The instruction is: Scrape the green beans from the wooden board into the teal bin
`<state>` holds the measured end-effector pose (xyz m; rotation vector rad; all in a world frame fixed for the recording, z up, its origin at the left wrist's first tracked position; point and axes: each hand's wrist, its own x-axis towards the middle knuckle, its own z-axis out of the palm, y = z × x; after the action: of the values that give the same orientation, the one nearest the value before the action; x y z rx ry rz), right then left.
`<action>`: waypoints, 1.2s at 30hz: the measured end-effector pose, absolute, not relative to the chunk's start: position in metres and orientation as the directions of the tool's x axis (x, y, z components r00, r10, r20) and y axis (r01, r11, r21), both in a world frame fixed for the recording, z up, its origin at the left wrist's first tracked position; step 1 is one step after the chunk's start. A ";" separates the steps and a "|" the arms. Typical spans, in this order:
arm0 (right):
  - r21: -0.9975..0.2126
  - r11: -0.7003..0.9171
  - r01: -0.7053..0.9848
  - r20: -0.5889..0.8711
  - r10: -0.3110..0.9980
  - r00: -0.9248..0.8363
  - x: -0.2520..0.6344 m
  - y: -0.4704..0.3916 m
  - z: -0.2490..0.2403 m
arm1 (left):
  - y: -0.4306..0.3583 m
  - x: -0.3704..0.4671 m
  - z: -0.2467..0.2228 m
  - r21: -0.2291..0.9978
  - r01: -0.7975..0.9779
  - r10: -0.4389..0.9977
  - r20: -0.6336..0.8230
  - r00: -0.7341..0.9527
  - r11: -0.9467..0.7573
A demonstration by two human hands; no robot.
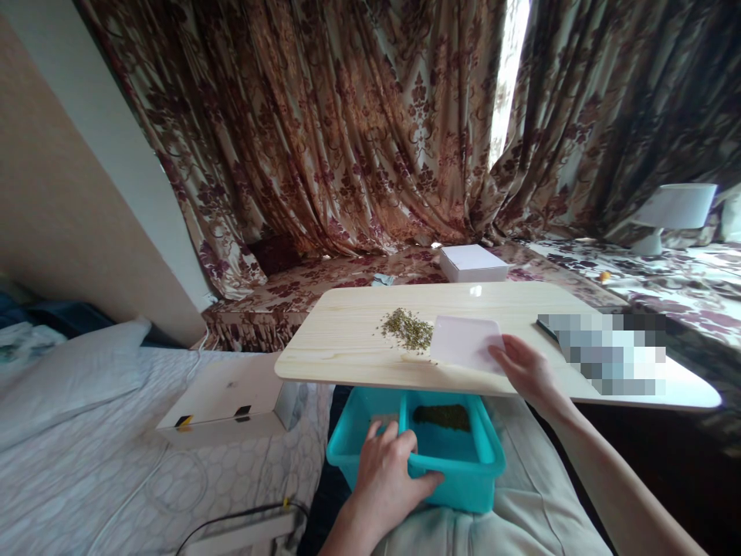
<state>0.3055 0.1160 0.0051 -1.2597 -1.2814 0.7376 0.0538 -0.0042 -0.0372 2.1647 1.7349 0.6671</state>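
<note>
Well, as the head view has it, a loose pile of small greenish grains [407,330] lies on the pale counter [341,340], beyond the left hand [387,467] and left of the right hand [526,367]. Below, a divided turquoise bin [489,457] holds a dark green heap [443,417] in its right compartment. Well apart, the hands are both closed: the right pinches a translucent sheet [466,340] beside the pile, the left grips the bin's near rim.

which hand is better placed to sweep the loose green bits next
Likely the right hand: it holds a translucent sheet beside the green bits, while the left hand grips the teal divided bin.
</note>
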 end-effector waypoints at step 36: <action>-0.824 0.317 0.469 0.404 0.910 0.095 0.306 0.123 0.010 | -0.004 0.054 -0.037 0.504 0.831 0.971 0.164 0.174 -0.234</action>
<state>0.3061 0.1231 0.0101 -1.3086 -1.5359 0.5284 0.0542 -0.0036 -0.0365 2.1555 1.7220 0.6620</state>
